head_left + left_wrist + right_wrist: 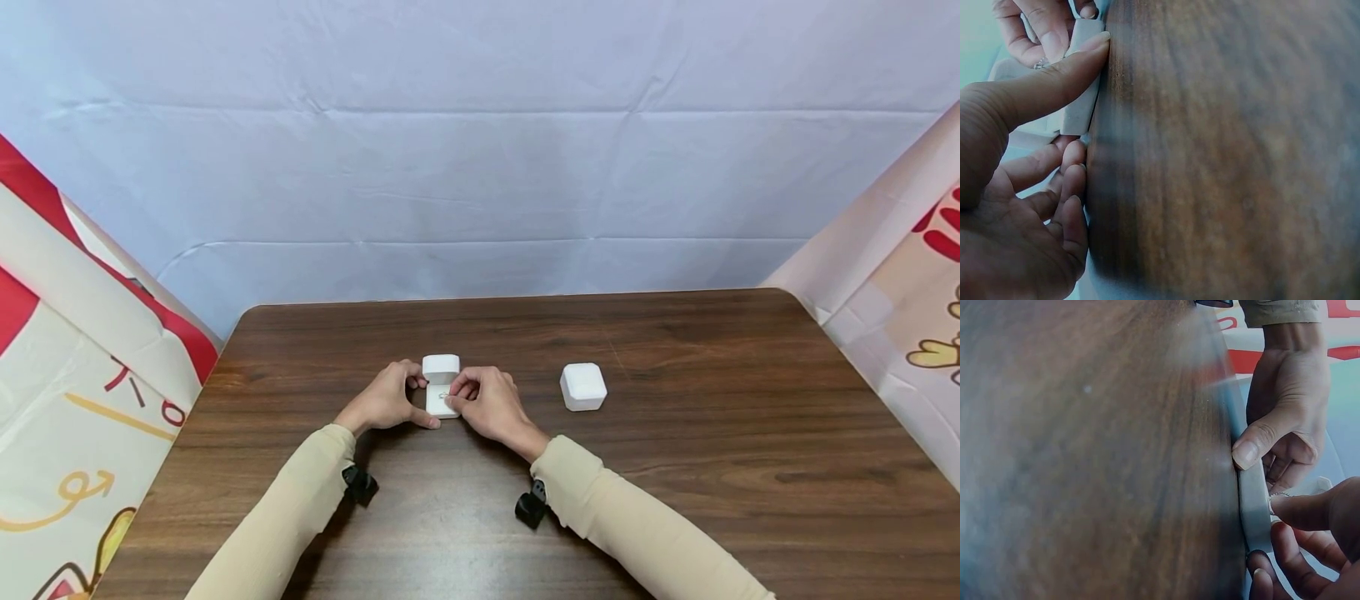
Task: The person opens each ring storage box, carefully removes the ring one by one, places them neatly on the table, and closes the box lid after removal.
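Note:
A small white ring box point(441, 367) stands on the table with its lid raised. My left hand point(387, 398) holds it steady, thumb along the front side and the other fingers curled at its left and back. My right hand point(491, 405) reaches in from the right, thumb and index finger pinching a thin silvery ring point(1280, 495) at the box's pad. In the left wrist view, small sparkling parts of the ring point(1041, 63) show beside the right fingertips. The rest of it is hidden by the fingers.
A second white box point(583, 387), closed, stands to the right of my right hand. The dark wooden table point(712, 417) spreads around both. Behind it hangs a pale cloth point(480, 183), with printed cloths at the left and right sides.

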Available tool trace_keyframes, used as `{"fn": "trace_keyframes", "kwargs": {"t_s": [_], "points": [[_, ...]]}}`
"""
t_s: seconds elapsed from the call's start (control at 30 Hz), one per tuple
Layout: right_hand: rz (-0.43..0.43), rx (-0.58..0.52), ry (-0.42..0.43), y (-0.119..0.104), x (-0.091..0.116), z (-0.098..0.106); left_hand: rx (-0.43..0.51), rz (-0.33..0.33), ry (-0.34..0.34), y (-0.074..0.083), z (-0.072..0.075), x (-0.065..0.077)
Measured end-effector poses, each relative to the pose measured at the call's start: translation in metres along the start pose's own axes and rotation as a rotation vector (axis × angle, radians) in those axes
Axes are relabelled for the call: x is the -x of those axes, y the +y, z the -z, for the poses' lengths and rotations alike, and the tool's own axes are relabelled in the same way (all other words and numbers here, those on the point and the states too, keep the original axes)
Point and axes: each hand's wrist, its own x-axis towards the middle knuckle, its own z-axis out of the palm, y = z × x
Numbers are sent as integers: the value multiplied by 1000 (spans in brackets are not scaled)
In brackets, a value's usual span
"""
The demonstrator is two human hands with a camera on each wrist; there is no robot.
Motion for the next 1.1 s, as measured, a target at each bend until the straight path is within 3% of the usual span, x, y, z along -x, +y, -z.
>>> {"fn": "trace_keyframes", "kwargs": {"t_s": [0.53,1.1], "points": [[47,18,5,-7,11,6,1,9,5,-2,-1,0],[145,158,-213,-15,36,10,17,11,7,-1,-1,1]]}}
